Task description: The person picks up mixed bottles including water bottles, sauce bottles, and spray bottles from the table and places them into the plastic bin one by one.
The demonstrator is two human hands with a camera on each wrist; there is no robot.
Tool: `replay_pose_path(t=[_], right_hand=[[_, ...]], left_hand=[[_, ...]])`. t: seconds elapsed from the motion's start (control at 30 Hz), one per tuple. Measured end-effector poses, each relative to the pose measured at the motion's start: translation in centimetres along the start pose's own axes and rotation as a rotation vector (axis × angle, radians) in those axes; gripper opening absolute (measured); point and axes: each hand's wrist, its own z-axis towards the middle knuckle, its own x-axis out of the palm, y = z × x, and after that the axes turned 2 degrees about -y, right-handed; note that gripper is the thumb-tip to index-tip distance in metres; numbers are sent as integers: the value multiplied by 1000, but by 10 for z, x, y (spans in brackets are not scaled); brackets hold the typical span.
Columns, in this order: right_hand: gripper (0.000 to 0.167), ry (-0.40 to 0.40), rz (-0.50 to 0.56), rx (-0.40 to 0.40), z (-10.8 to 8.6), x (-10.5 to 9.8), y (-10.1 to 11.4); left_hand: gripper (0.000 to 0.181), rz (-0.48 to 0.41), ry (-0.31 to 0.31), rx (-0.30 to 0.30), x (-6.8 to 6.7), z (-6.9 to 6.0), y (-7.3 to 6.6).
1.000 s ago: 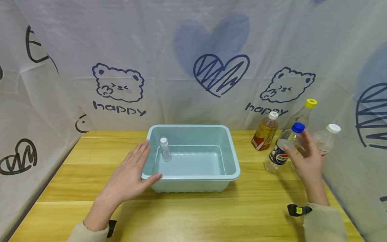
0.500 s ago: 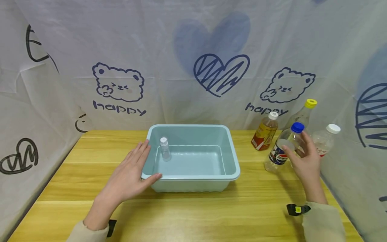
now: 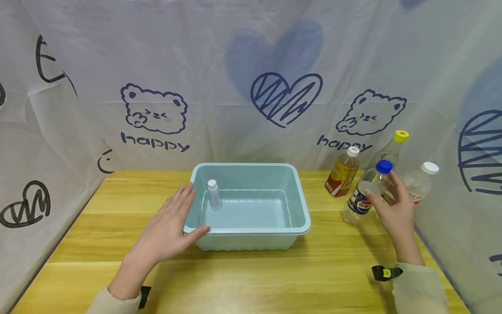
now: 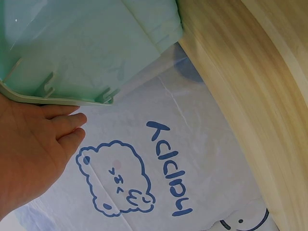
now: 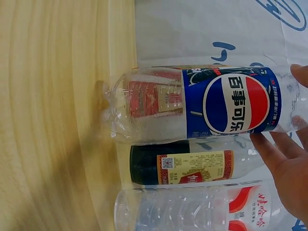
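In the head view my left hand rests with straight fingers against the left rim of a light blue-green plastic basin. A small clear bottle with a white cap stands inside the basin at its left. At the right, my right hand holds a blue-capped Pepsi bottle by its upper part, thumb on one side and fingers on the other. This bottle appears empty and upright on the table. The left wrist view has the left hand under the basin's rim.
Behind the Pepsi bottle stand a white-capped drink bottle with a red and yellow label, a yellow-capped bottle and a clear white-capped bottle. A patterned cloth hangs along the back of the wooden table.
My right thumb and fingers have drawn in slightly around the Pepsi bottle. The left hand, the basin and the other bottles stay in place; the head view shifts a little.
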Motion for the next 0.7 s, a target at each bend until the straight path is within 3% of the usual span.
replay_pose_path(t=[0.3, 0.7], right_hand=[[76, -11, 9, -26, 0, -1, 10], [76, -30, 51, -135, 1, -2, 26]], left_hand=[[106, -4, 1, 3, 1, -1, 1], [105, -1, -1, 6, 0, 0, 1]])
